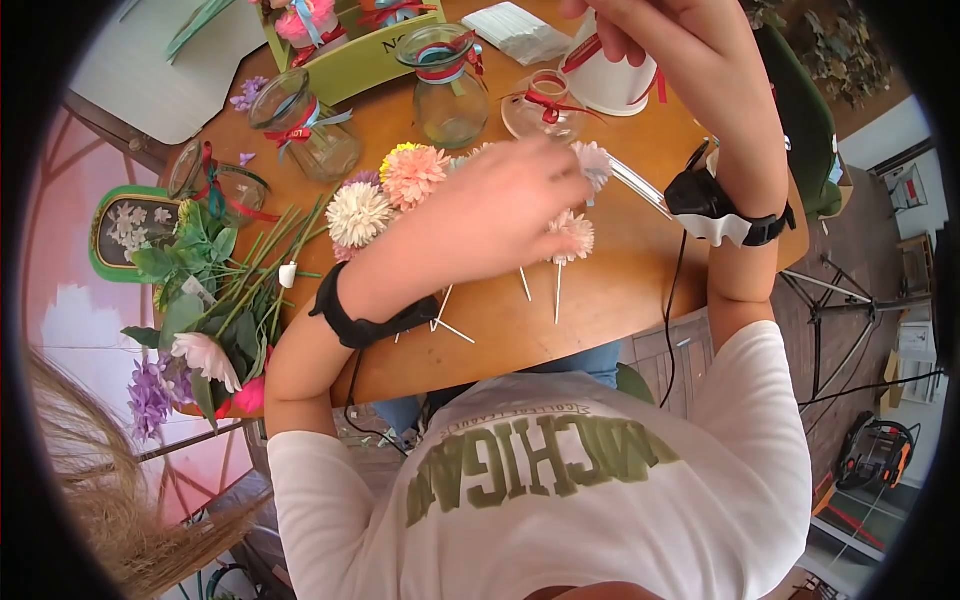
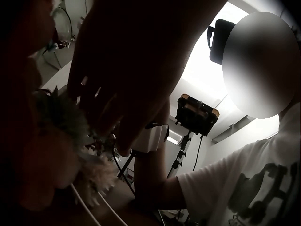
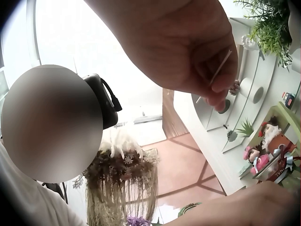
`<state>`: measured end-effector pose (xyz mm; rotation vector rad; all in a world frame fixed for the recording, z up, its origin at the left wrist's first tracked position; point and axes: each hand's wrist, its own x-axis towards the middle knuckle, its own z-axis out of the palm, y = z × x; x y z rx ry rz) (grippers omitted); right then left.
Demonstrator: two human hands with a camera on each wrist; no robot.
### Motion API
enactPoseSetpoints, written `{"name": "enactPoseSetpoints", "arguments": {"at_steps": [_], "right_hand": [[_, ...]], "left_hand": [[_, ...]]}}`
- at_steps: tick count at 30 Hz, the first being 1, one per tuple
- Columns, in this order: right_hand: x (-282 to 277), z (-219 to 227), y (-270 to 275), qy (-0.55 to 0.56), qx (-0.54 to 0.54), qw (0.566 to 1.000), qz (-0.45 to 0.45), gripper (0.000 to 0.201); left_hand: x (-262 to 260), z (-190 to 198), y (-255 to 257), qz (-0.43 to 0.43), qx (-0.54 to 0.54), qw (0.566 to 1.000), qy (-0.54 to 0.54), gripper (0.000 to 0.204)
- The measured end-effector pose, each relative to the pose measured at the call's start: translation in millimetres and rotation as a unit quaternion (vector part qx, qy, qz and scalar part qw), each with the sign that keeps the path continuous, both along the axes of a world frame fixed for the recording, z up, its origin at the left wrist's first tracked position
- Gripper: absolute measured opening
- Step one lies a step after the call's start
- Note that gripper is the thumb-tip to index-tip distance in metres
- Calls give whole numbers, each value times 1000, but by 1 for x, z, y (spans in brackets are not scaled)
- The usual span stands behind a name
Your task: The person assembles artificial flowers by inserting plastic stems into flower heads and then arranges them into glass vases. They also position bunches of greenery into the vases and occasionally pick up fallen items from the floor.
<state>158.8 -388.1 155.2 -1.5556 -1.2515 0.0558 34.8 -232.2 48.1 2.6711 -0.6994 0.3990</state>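
My left hand (image 1: 530,200), blurred, reaches over a row of artificial flowers, with fingers extended and the thumb right at a pale peach flower (image 1: 575,232) on a thin white stem. Beside the forearm sit a coral flower (image 1: 415,177) and a cream flower (image 1: 358,214); the hand hides part of the group. In the dark left wrist view, flower heads (image 2: 96,176) hang near the fingers. My right hand (image 1: 665,30) is raised at the table's far side, partly cut off by the frame. The right wrist view shows it pinching a thin white stick (image 3: 222,67).
Glass jars with ribbons, such as the middle jar (image 1: 450,105), stand behind the flowers. A white pot (image 1: 610,85) is near the right hand, with white sticks (image 1: 640,187) lying closer. A green wooden box (image 1: 365,55) stands at the back. Leafy flower stems (image 1: 215,330) cover the left side.
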Motion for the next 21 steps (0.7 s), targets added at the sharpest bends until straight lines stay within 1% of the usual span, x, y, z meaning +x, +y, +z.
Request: {"name": "enactPoseSetpoints", "arguments": {"at_steps": [2,3,5,6,8,9,11,12,13,14,15,16,17,18,19,20,21], "right_hand": [[1,1,1,-17,-12,1000,1,13],[-3,1,2,-19,-13,1000,3,13],[-13,-1,5,-91,-9,994,-66,14],[-7,-6,7,-94,-8,994,-63,14],[12,-15,10,-29,54,998,23,14],[4,-8,8,-33,55,998,27,14],[-21,12,-3,-77,-57,992,-84,15],[-8,10,-3,-81,-124,982,-119,14],[-4,5,-2,-86,-121,982,-117,14],[-1,-2,0,-118,-96,984,-93,21],[0,-4,2,-150,-70,984,-69,31],[-6,0,3,-169,-102,977,-77,38],[-7,-1,5,-172,-101,977,-76,38],[-8,-3,6,-201,-121,970,-56,38],[-10,-4,7,-230,-141,962,-35,37],[-13,-5,9,-253,-138,957,-30,32],[-13,-6,10,-255,-139,957,-29,32]], "left_hand": [[-2,-12,-9,-81,-9,997,-14,39],[-3,-18,-11,-79,-10,997,-16,39],[-3,-24,-13,-59,90,993,52,32],[-3,-23,-12,-56,89,993,49,32],[0,-19,-6,-33,70,994,72,29],[1,-12,-2,-29,70,995,68,29],[-1,9,7,8,-43,999,12,28],[-2,17,11,10,-41,999,7,28],[-5,25,15,58,-88,992,-66,29],[-7,32,19,104,-134,976,-138,30],[-8,39,24,105,-132,975,-143,30],[-10,45,28,128,-156,965,-166,31],[-10,48,32,152,-181,953,-187,32],[-9,48,37,145,-186,948,-212,34],[-9,50,38,146,-187,948,-214,34],[-10,53,39,144,-183,942,-240,32],[-10,54,40,143,-179,937,-265,30]]}}
